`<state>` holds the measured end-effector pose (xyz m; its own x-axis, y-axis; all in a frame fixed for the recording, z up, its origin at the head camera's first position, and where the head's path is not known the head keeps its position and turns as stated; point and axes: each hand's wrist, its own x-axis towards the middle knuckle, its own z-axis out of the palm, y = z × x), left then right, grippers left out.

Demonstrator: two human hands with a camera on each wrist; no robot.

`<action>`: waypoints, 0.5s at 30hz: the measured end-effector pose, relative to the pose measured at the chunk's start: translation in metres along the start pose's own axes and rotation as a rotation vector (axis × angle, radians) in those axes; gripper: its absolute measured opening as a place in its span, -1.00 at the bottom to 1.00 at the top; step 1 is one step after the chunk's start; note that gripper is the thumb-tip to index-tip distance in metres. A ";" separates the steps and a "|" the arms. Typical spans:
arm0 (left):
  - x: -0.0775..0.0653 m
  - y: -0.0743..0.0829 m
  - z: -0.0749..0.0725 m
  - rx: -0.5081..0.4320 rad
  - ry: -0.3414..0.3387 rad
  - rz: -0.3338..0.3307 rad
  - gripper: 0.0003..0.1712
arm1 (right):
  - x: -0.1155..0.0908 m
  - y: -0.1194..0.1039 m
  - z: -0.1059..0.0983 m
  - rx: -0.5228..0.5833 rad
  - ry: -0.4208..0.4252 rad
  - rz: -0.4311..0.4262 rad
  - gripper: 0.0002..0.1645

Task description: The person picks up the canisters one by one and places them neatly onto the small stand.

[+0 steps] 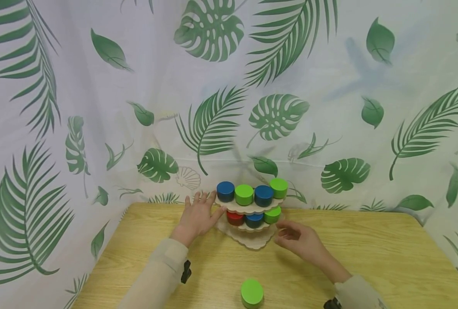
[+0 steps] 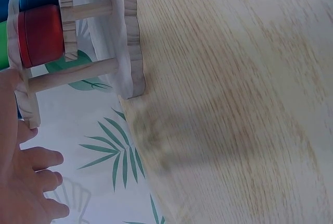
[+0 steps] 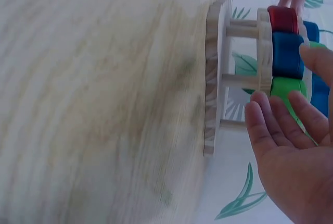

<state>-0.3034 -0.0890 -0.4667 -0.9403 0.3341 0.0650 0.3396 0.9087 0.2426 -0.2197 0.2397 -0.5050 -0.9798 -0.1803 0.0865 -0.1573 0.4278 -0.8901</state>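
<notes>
A tiered wooden stand [image 1: 253, 243] with scalloped edges stands at the back of the table. Its top tier carries blue [image 1: 225, 192] and green cylinders [image 1: 244, 195]. On the tier beneath sit a red cylinder [image 1: 235, 218], a blue cylinder [image 1: 254, 220] and a green cylinder [image 1: 273, 215]. With fingers spread, my left hand [image 1: 198, 216] is at the stand's left side, its thumb against the top tier's edge. My right hand [image 3: 296, 166] is beside the lower green cylinder, fingers loosely bent and nothing gripped; whether the fingertips touch that cylinder, I cannot tell.
One loose green cylinder [image 1: 252, 293] stands on the wooden table [image 1: 352, 249] near its front, between the forearms. A leaf-printed white curtain [image 1: 302, 141] hangs close behind the stand and along the sides.
</notes>
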 end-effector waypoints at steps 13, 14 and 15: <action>0.001 -0.002 0.003 0.043 0.006 0.002 -0.06 | -0.016 -0.008 0.018 -0.003 -0.270 -0.083 -0.42; 0.001 -0.002 0.003 0.047 0.007 0.002 -0.06 | -0.017 -0.008 0.020 -0.015 -0.295 -0.092 -0.43; 0.001 -0.002 0.003 0.052 0.005 0.000 -0.06 | -0.018 -0.009 0.022 -0.028 -0.318 -0.097 -0.44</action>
<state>-0.3052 -0.0898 -0.4700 -0.9403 0.3330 0.0700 0.3402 0.9206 0.1918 -0.1978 0.2196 -0.5085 -0.8731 -0.4871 0.0218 -0.2554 0.4188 -0.8714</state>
